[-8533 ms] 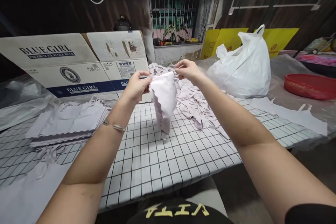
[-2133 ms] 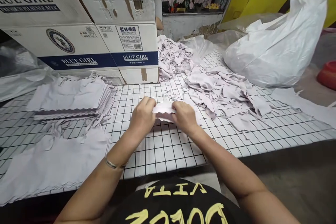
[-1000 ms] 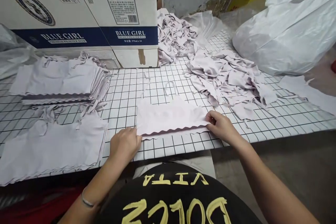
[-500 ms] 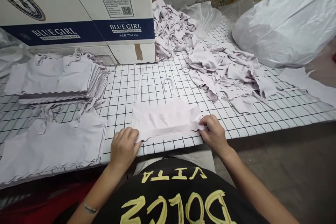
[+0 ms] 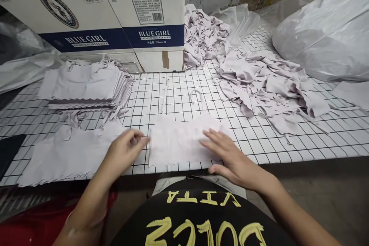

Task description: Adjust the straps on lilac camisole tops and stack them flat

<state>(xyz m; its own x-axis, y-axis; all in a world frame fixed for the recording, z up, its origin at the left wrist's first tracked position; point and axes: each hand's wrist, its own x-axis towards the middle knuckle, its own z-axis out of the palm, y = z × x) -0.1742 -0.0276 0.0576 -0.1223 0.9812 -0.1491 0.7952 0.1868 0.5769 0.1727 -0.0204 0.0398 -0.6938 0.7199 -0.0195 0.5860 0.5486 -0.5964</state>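
Observation:
A pale pink camisole top (image 5: 178,142) lies spread on the grid-patterned tabletop in front of me, its thin straps pointing away. My right hand (image 5: 230,157) rests open over its right half, fingers spread and slightly blurred. At the top's left edge, my left hand (image 5: 125,152) has its fingers curled, with thumb and forefinger close together on the fabric edge. Just left of it lies a low stack of matching tops (image 5: 69,150). Behind that sits a taller stack (image 5: 83,82) with wavy lower edges.
A Blue Girl beer carton (image 5: 115,15) stands at the back left. Loose pink pieces form a heap (image 5: 265,80) on the right and another pile (image 5: 204,34) beside the carton. A full white plastic bag (image 5: 325,34) sits at the back right. The grid-patterned tabletop (image 5: 173,98) ends near my body.
Both hands have left the top's lower corners. My right hand has opened flat onto the fabric; my left has moved up the left edge. The lower hem now lies flatter. The view has shifted left.

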